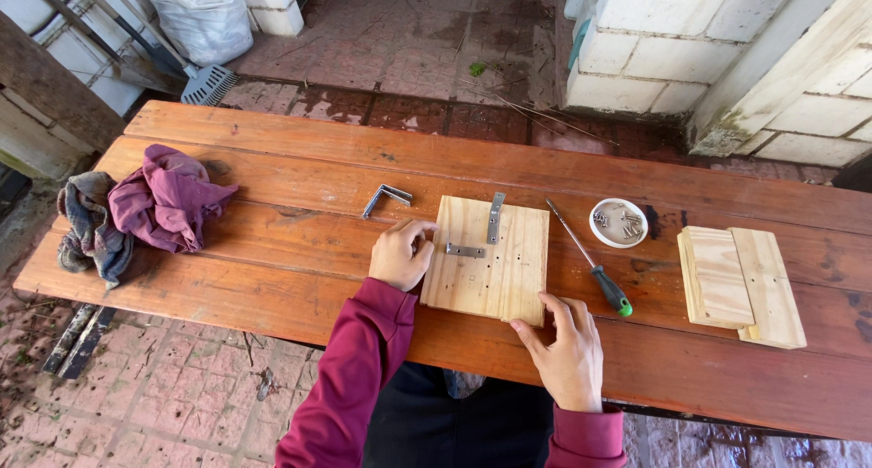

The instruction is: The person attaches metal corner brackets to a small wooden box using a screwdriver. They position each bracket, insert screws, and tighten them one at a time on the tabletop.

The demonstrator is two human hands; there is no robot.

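Head view: a square pale pine board (488,259), drilled with small holes, lies flat near the front edge of the red-stained plank worktop (272,168). Two flat grey metal brackets (465,249) rest on it. The left hand (401,254), fingers curled, touches the board's left edge without gripping; the right hand (569,352) presses flat at its near right corner. Beside it lie a green-handled screwdriver (589,259), a white dish of screws (618,222), stacked pine boards (740,285) and crumpled cloths (145,209).

Crumpled cloths (145,209) lie at the table's (272,150) left end. A screwdriver (589,258), a dish of screws (618,223) and stacked boards (740,285) lie right.
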